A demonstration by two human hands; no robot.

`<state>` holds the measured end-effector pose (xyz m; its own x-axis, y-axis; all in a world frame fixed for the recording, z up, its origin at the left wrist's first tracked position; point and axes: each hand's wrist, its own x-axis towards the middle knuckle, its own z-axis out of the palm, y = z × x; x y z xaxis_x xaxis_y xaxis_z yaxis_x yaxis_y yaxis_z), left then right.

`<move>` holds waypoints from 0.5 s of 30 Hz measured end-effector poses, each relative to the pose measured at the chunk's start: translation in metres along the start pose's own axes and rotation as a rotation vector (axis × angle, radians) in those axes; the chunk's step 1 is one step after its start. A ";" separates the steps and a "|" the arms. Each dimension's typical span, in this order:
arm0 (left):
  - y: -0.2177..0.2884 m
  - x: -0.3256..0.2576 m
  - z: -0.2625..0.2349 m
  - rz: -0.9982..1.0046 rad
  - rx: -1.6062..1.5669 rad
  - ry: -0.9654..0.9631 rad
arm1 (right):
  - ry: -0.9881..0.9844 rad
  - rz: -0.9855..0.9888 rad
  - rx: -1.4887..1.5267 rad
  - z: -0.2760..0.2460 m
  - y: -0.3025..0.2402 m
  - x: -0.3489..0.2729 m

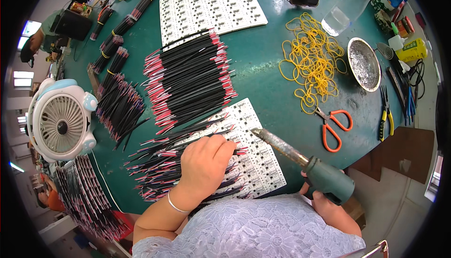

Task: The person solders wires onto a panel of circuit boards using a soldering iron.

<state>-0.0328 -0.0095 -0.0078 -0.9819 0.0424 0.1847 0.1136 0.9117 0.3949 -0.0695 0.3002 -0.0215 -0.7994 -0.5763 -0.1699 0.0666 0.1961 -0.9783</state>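
Observation:
My left hand (206, 164) is closed over a row of black wires (162, 157) with red and white stripped ends. Its fingertips pinch a wire (242, 151) whose red end sticks out past them, over the white circuit board panel (265, 164) in front of me. In my right hand (324, 204) is a soldering iron (331, 180), gripped by its dark green handle. The iron's metal barrel points up and left, its tip above the panel's right part. Part of the panel is hidden under the wires and my left hand.
Beyond lie a stack of black wires (192, 77) and another board panel (211, 7). To the right are yellow rubber bands (312, 56), orange-handled scissors (337, 129), a metal bowl (364, 64), pliers (386, 115) and a bottle (347, 11). A fan (61, 122) and bundled wires (117, 105) stand left.

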 end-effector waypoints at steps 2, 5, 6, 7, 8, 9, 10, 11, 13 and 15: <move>-0.004 0.001 0.006 0.049 -0.035 0.077 | 0.051 -0.086 0.015 0.008 -0.015 0.013; -0.005 0.001 0.010 0.044 -0.058 0.070 | 0.054 -0.043 -0.007 0.011 -0.021 0.018; -0.005 0.001 0.010 0.042 -0.064 0.071 | 0.053 -0.040 -0.013 0.010 -0.021 0.020; -0.006 0.001 0.010 0.038 -0.066 0.060 | 0.031 -0.085 -0.058 0.010 -0.021 0.021; -0.006 0.001 0.010 0.035 -0.068 0.048 | 0.009 -0.129 -0.102 0.010 -0.021 0.023; -0.006 0.001 0.010 0.032 -0.070 0.049 | 0.006 -0.128 -0.104 0.009 -0.020 0.023; -0.007 0.001 0.010 0.037 -0.068 0.048 | 0.000 -0.134 -0.122 0.009 -0.018 0.022; -0.007 0.001 0.011 0.043 -0.066 0.047 | -0.005 -0.141 -0.140 0.009 -0.018 0.021; -0.006 0.002 0.007 0.050 -0.063 0.052 | 0.026 -0.111 -0.109 0.010 -0.018 0.020; -0.006 0.001 0.005 0.058 -0.061 0.057 | 0.059 -0.081 -0.079 0.011 -0.019 0.019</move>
<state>-0.0354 -0.0130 -0.0151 -0.9634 0.0693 0.2590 0.1807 0.8816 0.4360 -0.0795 0.2770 -0.0075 -0.8343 -0.5453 -0.0811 -0.0450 0.2139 -0.9758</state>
